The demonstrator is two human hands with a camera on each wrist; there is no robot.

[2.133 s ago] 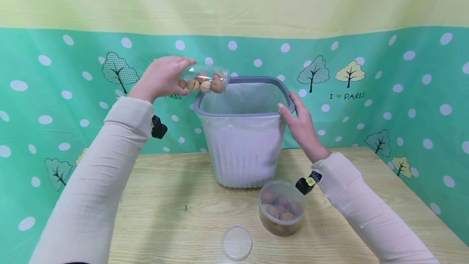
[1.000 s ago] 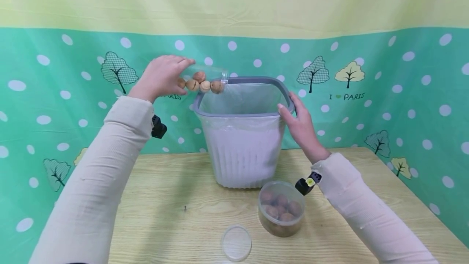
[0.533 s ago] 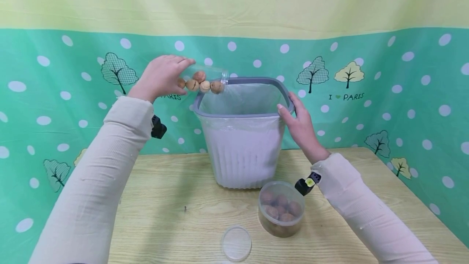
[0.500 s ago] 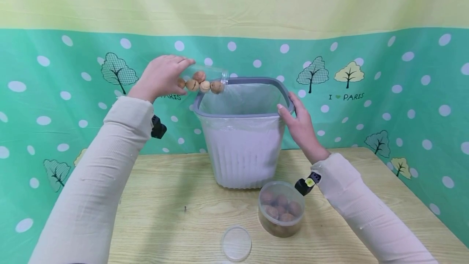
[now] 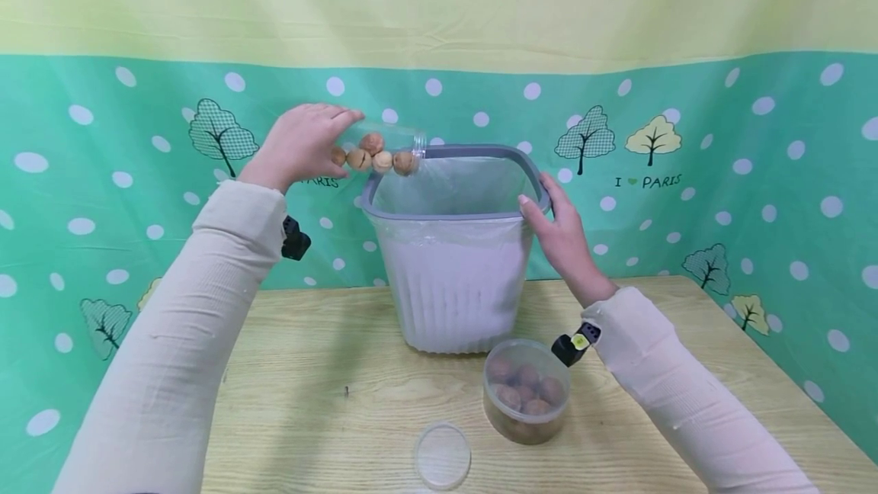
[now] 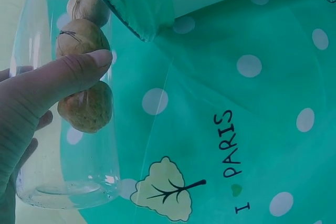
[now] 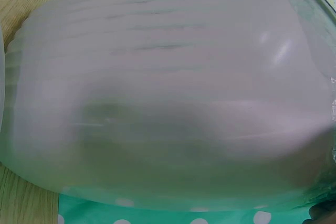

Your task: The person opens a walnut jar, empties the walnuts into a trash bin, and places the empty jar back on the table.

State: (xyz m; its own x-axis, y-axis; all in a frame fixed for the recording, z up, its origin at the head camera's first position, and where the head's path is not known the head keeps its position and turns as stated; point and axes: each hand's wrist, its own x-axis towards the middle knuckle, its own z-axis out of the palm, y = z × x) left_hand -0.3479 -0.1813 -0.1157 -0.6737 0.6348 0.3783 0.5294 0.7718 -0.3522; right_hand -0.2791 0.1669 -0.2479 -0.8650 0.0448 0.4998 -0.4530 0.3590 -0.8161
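Observation:
In the head view my left hand (image 5: 305, 142) grips a clear jar (image 5: 394, 130) held on its side. Several walnuts (image 5: 382, 162) lie along the jar's lower wall. Its uncapped mouth points right, above the left part of the rim of a white trash can (image 5: 456, 280) with a grey rim and a clear liner. The left wrist view shows my thumb (image 6: 68, 77) across the jar beside the walnuts. My right hand (image 5: 565, 238) holds the can's rim at the right side, thumb toward the front. The can's wall (image 7: 168, 93) fills the right wrist view; its inside bottom is hidden.
On the wooden table (image 5: 295, 372), a round clear tub (image 5: 527, 429) of brown balls stands in front of the can, near my right wrist. A clear round lid (image 5: 443, 456) lies to its left. A patterned green and yellow cloth (image 5: 480, 82) hangs behind.
Compared with about two seconds ago, one fewer walnut shows near the jar's mouth. Since then the jar, the can and both hands have stayed almost still.

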